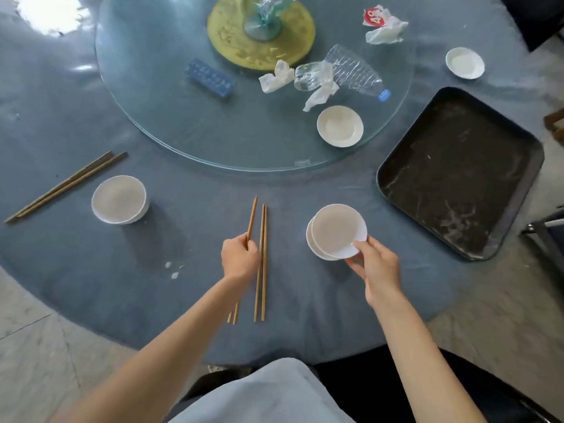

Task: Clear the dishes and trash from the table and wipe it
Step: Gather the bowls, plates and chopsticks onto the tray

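Observation:
My left hand [239, 259] grips a pair of wooden chopsticks [251, 219] near the table's front edge. A second pair of chopsticks [262, 239] lies just to its right on the blue tablecloth [189, 270]. My right hand [377, 265] pinches the rim of a white saucer [337, 228], tilted over another white saucer [312, 244] beneath it. A white bowl [119, 199] stands at the left, with a third pair of chopsticks [67, 184] beyond it. On the glass turntable [183, 123] are a saucer [340, 126], a crushed plastic bottle [351, 71] and crumpled napkins [276, 76].
A dark empty tray [457, 172] lies at the right edge of the table. A small white dish [464, 62] and crumpled paper with a red tag [384, 25] sit at the far right. A blue box [211, 77] and a yellow stand [238, 41] are on the turntable.

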Tool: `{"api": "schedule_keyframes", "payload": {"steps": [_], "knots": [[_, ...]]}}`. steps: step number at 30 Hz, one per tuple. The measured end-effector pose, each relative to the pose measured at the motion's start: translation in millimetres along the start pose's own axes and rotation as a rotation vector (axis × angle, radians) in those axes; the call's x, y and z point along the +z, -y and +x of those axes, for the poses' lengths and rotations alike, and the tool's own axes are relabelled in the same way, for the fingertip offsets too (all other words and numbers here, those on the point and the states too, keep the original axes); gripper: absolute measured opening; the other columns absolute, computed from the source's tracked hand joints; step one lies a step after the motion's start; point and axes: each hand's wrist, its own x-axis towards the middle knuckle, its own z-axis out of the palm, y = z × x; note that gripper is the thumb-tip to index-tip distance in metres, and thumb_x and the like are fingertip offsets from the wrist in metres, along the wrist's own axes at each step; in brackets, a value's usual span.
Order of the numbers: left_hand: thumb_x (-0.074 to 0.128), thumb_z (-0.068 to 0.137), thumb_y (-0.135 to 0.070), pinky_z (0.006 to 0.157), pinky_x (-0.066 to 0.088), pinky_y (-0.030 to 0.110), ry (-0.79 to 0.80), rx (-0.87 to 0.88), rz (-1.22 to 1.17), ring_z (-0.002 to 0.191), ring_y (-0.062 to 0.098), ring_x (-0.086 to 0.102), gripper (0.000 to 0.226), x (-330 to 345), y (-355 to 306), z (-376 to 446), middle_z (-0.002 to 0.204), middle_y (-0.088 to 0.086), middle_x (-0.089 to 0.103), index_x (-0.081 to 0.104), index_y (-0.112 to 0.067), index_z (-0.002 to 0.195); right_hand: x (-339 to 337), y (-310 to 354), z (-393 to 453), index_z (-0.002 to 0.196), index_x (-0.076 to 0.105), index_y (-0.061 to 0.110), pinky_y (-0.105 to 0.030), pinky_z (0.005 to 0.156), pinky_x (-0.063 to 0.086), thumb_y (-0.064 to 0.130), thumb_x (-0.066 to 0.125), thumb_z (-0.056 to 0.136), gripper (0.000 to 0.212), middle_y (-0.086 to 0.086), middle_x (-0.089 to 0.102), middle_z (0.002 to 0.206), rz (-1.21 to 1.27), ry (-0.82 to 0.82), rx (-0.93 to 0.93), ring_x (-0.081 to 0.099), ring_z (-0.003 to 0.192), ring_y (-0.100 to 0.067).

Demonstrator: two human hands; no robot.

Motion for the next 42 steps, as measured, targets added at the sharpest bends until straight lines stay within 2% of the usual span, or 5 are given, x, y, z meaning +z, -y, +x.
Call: {"api": "schedule_keyframes", "payload": {"steps": [8,13,19,34,42], "knots": [[0.048,0.102,-0.021,0.078,0.041,0.034,-0.105,-0.007,0.202,0.098,0.035,0.061,0.028,29.3,-4.4,10.9,0.108,0.018,0.06,0.068,-0.004,0.109,-3.1,-12.7,33.2,0.119,0.078,0.018,-0.024,0.071,0.062,0.001,0.065,0.092,0.034,0.006,0.077,0.109,-0.111,0.032,0.046,0.069,0.102,-0.016],[0.049,0.101,-0.019,0.074,0.033,0.026,-0.119,0.015,0.265,0.098,0.031,0.061,0.024,40.8,-10.3,4.7,0.113,0.011,0.057,0.067,-0.008,0.111,-5.9,-19.8,41.7,0.13,0.071,0.023,-0.031,0.077,0.063,-0.002,0.064,0.093,0.045,0.009,0.074,0.117,-0.122,0.062,0.077,0.066,0.101,-0.017],[0.059,0.095,-0.032,0.076,0.048,0.035,-0.138,-0.015,0.302,0.103,0.024,0.061,0.036,48.4,-10.6,1.1,0.118,0.001,0.055,0.061,-0.023,0.129,-6.6,-16.4,48.3,0.126,0.068,0.025,-0.027,0.071,0.063,-0.001,0.064,0.094,0.041,0.007,0.07,0.119,-0.135,0.086,0.127,0.067,0.114,-0.021],[0.052,0.092,-0.027,0.074,0.042,0.039,-0.014,-0.041,0.554,0.097,0.039,0.062,0.026,47.2,-15.5,11.3,0.109,0.015,0.058,0.056,-0.004,0.103,-6.6,-13.8,48.3,0.134,0.065,0.022,-0.024,0.067,0.062,0.001,0.062,0.094,0.045,-0.005,0.068,0.127,-0.177,0.107,0.136,0.066,0.106,-0.021],[0.04,0.099,-0.018,0.071,0.045,0.038,0.134,-0.015,0.309,0.082,0.033,0.058,0.013,18.5,-6.8,17.5,0.092,0.011,0.061,0.049,-0.009,0.101,5.5,-14.0,41.6,0.138,0.061,0.028,-0.024,0.068,0.063,0.005,0.06,0.096,0.048,-0.003,0.068,0.122,-0.212,0.137,0.129,0.072,0.1,-0.019]]}}
